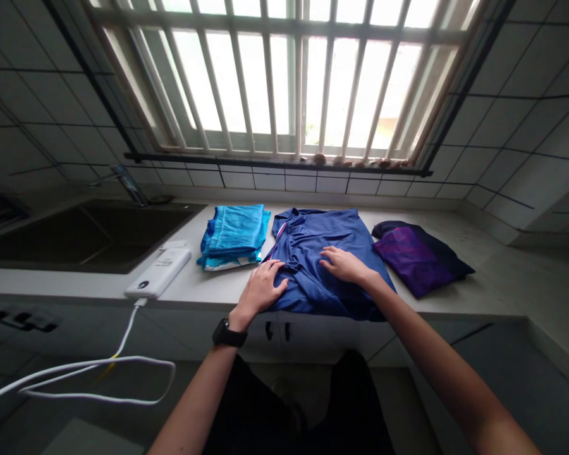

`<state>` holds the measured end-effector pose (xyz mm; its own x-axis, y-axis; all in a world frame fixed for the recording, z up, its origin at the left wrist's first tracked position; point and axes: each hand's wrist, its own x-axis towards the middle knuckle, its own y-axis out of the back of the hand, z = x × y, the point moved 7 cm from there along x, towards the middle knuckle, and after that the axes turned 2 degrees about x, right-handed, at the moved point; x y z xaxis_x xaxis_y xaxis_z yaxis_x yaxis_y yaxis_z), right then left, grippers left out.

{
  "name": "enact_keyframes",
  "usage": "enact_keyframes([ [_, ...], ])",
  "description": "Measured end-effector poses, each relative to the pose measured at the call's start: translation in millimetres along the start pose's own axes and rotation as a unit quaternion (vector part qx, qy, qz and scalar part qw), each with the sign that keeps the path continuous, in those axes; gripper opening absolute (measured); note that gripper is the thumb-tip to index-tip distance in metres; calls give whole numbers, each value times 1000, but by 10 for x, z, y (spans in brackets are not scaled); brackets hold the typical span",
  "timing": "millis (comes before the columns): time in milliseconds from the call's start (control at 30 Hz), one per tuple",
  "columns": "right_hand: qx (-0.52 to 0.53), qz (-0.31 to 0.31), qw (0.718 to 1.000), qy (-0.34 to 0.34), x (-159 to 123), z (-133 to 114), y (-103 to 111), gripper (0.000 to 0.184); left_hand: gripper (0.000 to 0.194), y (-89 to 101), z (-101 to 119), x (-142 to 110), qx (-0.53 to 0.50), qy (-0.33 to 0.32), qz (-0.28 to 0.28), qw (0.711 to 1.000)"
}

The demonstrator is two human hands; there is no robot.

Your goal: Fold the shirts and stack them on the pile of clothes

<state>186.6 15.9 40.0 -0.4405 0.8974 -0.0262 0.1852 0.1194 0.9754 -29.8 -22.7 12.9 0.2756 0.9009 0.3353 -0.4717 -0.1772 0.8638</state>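
A dark blue garment (332, 230) with a pale stripe along its left side lies spread on the white counter, its near edge hanging slightly over the front. My left hand (264, 285), below a black watch, rests on the garment's left edge with fingers stretched out. Flat on the middle of the cloth lies my right hand (344, 263), fingers apart. Left of it sits a folded stack of bright blue cloth (239, 230). To the right, a folded purple and black cloth (415, 256) lies on the counter.
A white power strip (160, 272) with a white cable (128, 332) hanging over the edge lies left on the counter (184, 287). Beyond it are a dark sink (99, 246) and a tap (130, 186). A barred window (284, 82) is behind; small round objects line its sill.
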Motion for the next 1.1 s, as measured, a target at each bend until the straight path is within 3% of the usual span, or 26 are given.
enact_keyframes([
  [100,72,-33,991,104,-559,-200,-79,60,45,70,-3,-86,-34,-9,8,999],
  [233,38,-11,998,55,-1191,188,-241,104,93,50,89,-253,-12,-82,-35,996],
  [300,6,17,1000,18,-1347,436,-329,104,108,-5,104,-298,15,-102,-70,992],
  [367,-3,50,999,20,-1408,575,-381,88,104,-36,85,-278,31,-103,-99,989],
  [500,48,108,991,66,-1429,586,-331,55,92,4,71,-91,27,-115,-146,982],
  [667,86,186,978,30,-1516,540,-112,44,34,147,142,92,32,-112,-143,983],
  [767,91,230,967,55,-1654,513,17,44,31,219,218,-27,64,-129,-142,979],
  [900,82,221,966,110,-1831,446,177,40,21,285,378,-330,53,-205,-123,970],
  [933,75,249,960,106,-1872,437,274,38,19,259,418,-395,43,-221,-133,965],
  [1033,62,394,915,68,-1969,422,631,30,40,143,525,-493,41,-251,-171,952],
  [1100,67,371,922,89,-1865,348,704,27,38,124,563,-454,50,-250,-173,951],
])
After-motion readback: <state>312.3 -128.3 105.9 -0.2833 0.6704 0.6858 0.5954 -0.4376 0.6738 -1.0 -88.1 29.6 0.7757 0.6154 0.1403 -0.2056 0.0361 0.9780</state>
